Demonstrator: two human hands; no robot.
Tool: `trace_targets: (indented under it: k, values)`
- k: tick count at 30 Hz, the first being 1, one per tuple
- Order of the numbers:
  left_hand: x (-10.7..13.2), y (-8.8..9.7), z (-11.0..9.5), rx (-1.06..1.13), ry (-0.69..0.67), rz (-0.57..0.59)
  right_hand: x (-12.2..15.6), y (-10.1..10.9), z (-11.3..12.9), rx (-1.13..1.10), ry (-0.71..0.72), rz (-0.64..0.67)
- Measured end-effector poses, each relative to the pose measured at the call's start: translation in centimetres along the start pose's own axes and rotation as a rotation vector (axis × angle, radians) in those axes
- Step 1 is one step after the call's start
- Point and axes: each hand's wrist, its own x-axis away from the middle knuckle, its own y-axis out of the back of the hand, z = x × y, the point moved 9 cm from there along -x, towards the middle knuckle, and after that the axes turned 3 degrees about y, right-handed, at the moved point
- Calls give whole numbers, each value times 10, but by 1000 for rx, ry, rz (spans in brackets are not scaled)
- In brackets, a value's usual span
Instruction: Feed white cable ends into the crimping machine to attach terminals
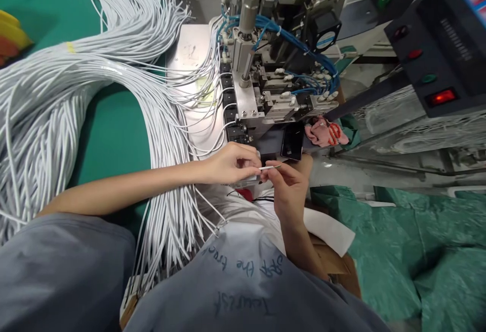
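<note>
My left hand (231, 162) and my right hand (286, 185) meet just in front of a metal machine (261, 84). Both are closed in a pinch on the end of one thin white cable (270, 167), which lies level between the fingertips. The left fingers also rest against a small pale part I cannot make out. A big bundle of white cables (76, 94) sweeps from the left across the green table (114, 134) and hangs down by my left forearm.
The machine carries blue air hoses (304, 48) and a row of black holders (230, 104). A dark control box (444, 43) with a lit red switch stands at the right. Green plastic sheeting (410, 241) lies lower right, a phone (292, 144) beneath the machine.
</note>
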Motion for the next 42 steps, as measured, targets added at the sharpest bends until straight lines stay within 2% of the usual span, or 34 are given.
trace_targets:
  k: [3, 6, 13, 16, 20, 23, 25, 28, 30, 36, 39, 42]
  values:
    - [0, -5, 2, 77, 24, 59, -2, 0, 7, 60, 94, -19]
    - [1, -8, 2, 99, 25, 102, -5, -2, 18, 122, 153, 42]
    - [4, -3, -4, -187, -144, 21, -16, -9, 35, 497, 163, 238]
    - [4, -1, -1, -221, -124, -20, -17, -12, 34, 431, 192, 211]
    - [3, 3, -1, -115, -66, -55, -13, -15, 28, 249, 250, 110]
    - [2, 4, -3, -47, -50, -46, -12, -12, 28, 227, 260, 58]
    - [3, 5, -5, -50, -66, -42, -16, -13, 30, 279, 225, 115]
    - [3, 4, -8, -152, -113, -33, -23, -19, 31, 396, 152, 292]
    - [3, 4, -7, -204, -110, -41, -26, -19, 33, 426, 155, 324]
    - [2, 6, 0, -156, -50, -68, -17, -18, 35, 338, 295, 88]
    - [2, 3, -8, -399, -102, -11, -14, -17, 41, 489, 350, 50]
    - [2, -3, -11, -763, -140, 95, -22, -23, 39, 642, 315, 198]
